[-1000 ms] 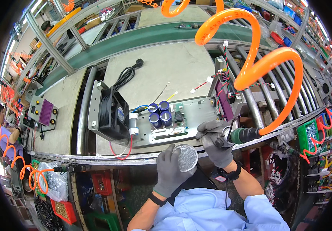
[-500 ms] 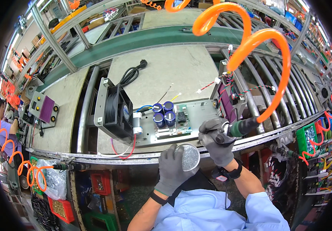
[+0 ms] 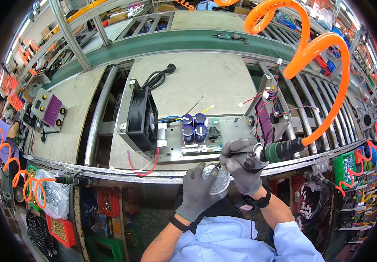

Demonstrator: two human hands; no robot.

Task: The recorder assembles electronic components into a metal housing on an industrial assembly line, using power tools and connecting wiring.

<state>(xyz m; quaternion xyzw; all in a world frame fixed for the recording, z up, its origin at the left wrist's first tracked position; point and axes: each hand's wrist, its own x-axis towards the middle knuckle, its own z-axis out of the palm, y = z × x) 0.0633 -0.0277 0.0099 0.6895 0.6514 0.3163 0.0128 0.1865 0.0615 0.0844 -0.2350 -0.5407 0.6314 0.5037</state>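
Holding the round dish of small silvery bits in the left grip, right grip wrapped round the air tool, both at the bench's near edge, risks a spill if the orange hose tugs the tool into the rim.

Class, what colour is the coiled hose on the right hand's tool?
The hose is orange, seen in the head view.
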